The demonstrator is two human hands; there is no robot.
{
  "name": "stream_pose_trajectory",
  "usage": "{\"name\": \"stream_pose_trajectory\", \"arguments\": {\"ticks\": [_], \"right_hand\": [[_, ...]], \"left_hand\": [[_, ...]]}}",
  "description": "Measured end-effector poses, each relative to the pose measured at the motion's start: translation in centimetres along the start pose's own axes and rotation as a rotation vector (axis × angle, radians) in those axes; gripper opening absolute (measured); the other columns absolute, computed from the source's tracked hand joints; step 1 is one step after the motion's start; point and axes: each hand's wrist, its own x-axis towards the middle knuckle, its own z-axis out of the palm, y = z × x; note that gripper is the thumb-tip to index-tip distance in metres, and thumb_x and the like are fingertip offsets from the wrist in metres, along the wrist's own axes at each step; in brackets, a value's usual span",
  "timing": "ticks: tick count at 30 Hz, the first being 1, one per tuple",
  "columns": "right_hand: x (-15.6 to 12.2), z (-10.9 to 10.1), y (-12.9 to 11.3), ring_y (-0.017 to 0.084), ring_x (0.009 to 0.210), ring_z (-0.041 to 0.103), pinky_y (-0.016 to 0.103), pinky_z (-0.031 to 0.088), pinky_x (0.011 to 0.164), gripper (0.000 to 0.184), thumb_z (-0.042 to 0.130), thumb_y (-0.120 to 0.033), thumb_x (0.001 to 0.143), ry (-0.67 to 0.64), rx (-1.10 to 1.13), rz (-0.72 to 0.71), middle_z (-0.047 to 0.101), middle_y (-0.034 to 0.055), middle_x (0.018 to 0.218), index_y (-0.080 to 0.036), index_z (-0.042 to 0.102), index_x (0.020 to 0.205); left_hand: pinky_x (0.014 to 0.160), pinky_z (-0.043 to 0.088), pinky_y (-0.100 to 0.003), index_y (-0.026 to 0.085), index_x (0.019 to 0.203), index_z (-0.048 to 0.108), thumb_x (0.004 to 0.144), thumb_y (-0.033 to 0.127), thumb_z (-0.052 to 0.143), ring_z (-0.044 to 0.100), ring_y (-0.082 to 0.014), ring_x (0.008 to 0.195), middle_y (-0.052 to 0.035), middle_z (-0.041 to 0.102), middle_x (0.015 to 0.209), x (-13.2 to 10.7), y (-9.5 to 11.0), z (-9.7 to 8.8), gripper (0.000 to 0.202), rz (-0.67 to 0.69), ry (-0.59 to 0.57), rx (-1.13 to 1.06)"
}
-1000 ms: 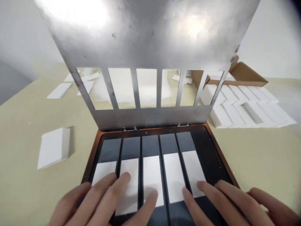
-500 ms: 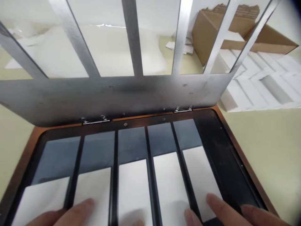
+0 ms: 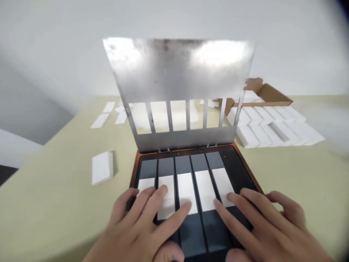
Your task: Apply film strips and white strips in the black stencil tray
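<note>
A black slotted tray with a brown rim [image 3: 252,178] lies in front of me, its hinged metal lid [image 3: 177,72] standing open behind it. Several white cards [image 3: 205,190] lie side by side in the tray's slots. My left hand [image 3: 139,225] rests flat with fingers spread, fingertips on the left and middle cards. My right hand [image 3: 267,227] also lies flat and spread, fingertips touching the two rightmost cards. Neither hand grips anything.
A small stack of white cards [image 3: 102,167] sits on the beige table at the left. Loose cards [image 3: 100,120] lie at the far left. Rows of white boxes [image 3: 275,125] and an open cardboard box [image 3: 268,92] stand at the back right.
The view first dropped close to the tray, then pulled back and up. Both hands stay flat on the cards and show fully again.
</note>
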Motion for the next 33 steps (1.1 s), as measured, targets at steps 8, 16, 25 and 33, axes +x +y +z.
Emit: {"name": "stream_pose_trajectory", "arguments": {"ticks": [8,16,25,33], "right_hand": [[1.4,-0.6,-0.2,0.032,0.098,0.063,0.052,0.032,0.097,0.067,0.05,-0.071,0.101,0.011,0.107,0.036,0.077,0.0088,0.105,-0.019,0.068,0.139],[1.2,-0.3,-1.1,0.032,0.105,0.062,0.054,0.029,0.108,0.075,0.055,-0.078,0.095,-0.014,0.194,0.152,0.075,0.0058,0.107,-0.023,0.061,0.146],[1.9,0.1,-1.4,0.031,0.098,0.062,0.059,0.032,0.108,0.068,0.051,-0.073,0.1,-0.03,0.143,0.126,0.074,0.0062,0.099,-0.021,0.063,0.143],[5.0,-3.6,-2.6,0.039,0.107,0.062,0.064,0.027,0.108,0.067,0.044,-0.073,0.102,0.047,-0.034,-0.027,0.077,0.0133,0.102,-0.017,0.072,0.126]], "left_hand": [[0.09,0.05,-0.051,0.036,0.156,0.054,0.107,0.05,0.046,0.066,-0.0341,0.11,-0.0133,0.07,0.132,0.2,0.1,-2.3,0.051,-0.05,0.028,-0.1],[0.103,0.05,-0.051,0.036,0.149,0.054,0.1,0.023,0.049,0.057,-0.0335,0.129,-0.0103,0.059,0.145,-1.2,-5.7,-5.4,0.051,-0.127,0.225,-0.275],[0.09,0.054,-0.044,0.028,0.12,0.065,0.096,0.018,0.058,0.067,-0.026,0.101,-0.0074,0.074,0.11,-3.3,-9.5,-1.8,0.027,0.039,0.191,-0.413],[0.078,0.049,-0.041,0.023,0.115,0.063,0.089,0.007,0.054,0.065,-0.0235,0.087,-0.0066,0.074,0.098,-4.9,-9.0,-0.4,0.032,0.129,0.345,-0.447]]}}
